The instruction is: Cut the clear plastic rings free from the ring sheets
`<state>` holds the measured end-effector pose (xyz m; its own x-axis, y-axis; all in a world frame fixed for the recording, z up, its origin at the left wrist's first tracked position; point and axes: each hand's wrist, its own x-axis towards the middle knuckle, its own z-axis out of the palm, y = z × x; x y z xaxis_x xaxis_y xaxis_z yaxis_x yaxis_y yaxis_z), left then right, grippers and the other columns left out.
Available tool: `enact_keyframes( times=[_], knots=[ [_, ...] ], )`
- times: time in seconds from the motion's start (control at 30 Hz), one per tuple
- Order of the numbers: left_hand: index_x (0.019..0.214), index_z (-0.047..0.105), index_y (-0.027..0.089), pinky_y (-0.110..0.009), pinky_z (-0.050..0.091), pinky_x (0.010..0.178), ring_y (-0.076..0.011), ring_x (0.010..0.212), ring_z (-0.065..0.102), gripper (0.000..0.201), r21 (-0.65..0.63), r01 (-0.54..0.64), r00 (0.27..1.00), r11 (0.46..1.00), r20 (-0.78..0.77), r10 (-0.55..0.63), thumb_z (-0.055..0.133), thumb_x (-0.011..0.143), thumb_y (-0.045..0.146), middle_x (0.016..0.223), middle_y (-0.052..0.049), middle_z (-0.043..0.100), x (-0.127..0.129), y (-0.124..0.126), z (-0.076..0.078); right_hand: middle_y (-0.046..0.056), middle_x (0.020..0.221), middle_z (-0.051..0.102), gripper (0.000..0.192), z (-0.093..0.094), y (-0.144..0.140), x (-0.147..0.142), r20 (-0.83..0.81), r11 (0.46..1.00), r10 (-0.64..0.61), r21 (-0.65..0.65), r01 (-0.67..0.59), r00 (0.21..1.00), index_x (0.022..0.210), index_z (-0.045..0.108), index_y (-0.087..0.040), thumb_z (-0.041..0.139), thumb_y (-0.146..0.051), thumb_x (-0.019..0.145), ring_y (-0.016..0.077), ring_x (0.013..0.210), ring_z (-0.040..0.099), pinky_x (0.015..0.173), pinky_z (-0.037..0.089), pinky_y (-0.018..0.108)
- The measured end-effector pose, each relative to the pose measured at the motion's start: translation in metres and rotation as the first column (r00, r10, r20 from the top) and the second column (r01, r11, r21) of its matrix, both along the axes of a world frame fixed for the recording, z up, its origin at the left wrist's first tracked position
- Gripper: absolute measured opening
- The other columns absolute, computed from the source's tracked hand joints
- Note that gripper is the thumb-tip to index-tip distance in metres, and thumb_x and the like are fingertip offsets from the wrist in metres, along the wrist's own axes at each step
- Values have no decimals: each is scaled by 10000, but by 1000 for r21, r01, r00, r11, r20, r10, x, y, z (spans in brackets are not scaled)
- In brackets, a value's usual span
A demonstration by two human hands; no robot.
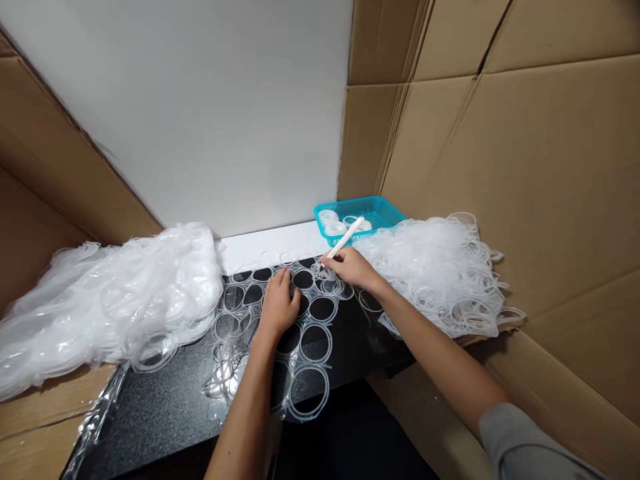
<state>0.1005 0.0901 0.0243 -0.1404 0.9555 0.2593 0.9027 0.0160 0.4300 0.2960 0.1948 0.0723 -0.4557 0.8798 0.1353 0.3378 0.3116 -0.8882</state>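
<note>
While my left hand [279,303] presses flat, fingers together, on the clear ring sheet [300,347], I work it.
My right hand [351,267] pinches one white stick [345,241], its long axis tilting toward the worktop's far right corner, tip on the sheet.

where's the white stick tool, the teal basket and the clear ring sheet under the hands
white stick tool [346,239], head view, middle of its shaft
teal basket [384,208], head view, bare mesh of its right side
clear ring sheet [316,343], head view, ring rim near the table's front
</note>
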Motion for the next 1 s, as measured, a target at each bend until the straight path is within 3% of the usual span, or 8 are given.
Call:
enact_keyframes(
  times=[0.17,0.3,0.43,0.67,0.73,0.83,0.9,1.0],
  knots=[
    [1585,426,198,-532,342,1262,-334,1516,433,846,140,160,894,977,398,-204,752,845,448,1643,-156,458,13,-16,24,59,819,766,226,37,-10,10,-77,944,315,-78,-321,946,906,799,-141,717,-351,900,173,768,665,714,483,278],
    [1257,721,222,-447,503,1093,-298,1224,682,496,129,218,631,967,737,-241,767,855,510,1307,-112,740,25,-25,42,43,797,741,273,60,-18,9,-73,883,461,-66,-465,885,855,783,-148,752,-418,876,160,768,638,736,470,282],
    [961,780,205,-336,535,881,-219,928,714,318,132,186,535,974,818,-213,779,851,504,972,-66,790,23,-32,52,33,783,724,251,61,-21,5,-65,860,496,-96,-500,866,873,779,-155,742,-401,898,144,755,624,724,462,272],
    [796,712,204,-285,461,779,-169,794,599,237,99,30,452,995,886,-101,722,819,439,809,-8,691,3,-37,48,65,939,783,195,48,-19,-3,-177,786,518,-285,-548,836,918,789,-176,715,-356,925,152,795,703,738,540,268],
    [778,702,210,-286,440,760,-175,786,578,215,77,-33,487,996,872,-51,696,804,423,795,-2,667,-8,-37,48,85,972,796,179,44,-12,-5,-106,854,427,-278,-440,898,931,799,-174,694,-318,939,168,818,726,740,555,277],
    [712,700,214,-300,427,751,-204,806,577,217,46,-115,714,992,698,51,721,741,429,805,-19,660,-28,-36,56,107,901,792,188,39,9,-8,85,983,184,-29,-183,979,938,814,-145,682,-280,941,189,794,710,713,527,291],
    [694,696,218,-302,419,715,-210,778,570,251,31,-153,802,988,587,106,717,733,465,783,-22,655,-40,-35,67,109,861,782,207,37,28,-12,164,985,55,151,-81,985,964,822,-133,668,-268,941,197,775,689,709,499,304],
    [731,708,220,-288,389,663,-184,700,529,301,0,-108,787,994,612,85,689,793,513,713,-1,634,-49,-32,84,90,852,775,284,38,56,-23,256,950,5,301,-85,967,1074,812,-148,562,-251,988,196,772,674,725,470,305]
  ],
)
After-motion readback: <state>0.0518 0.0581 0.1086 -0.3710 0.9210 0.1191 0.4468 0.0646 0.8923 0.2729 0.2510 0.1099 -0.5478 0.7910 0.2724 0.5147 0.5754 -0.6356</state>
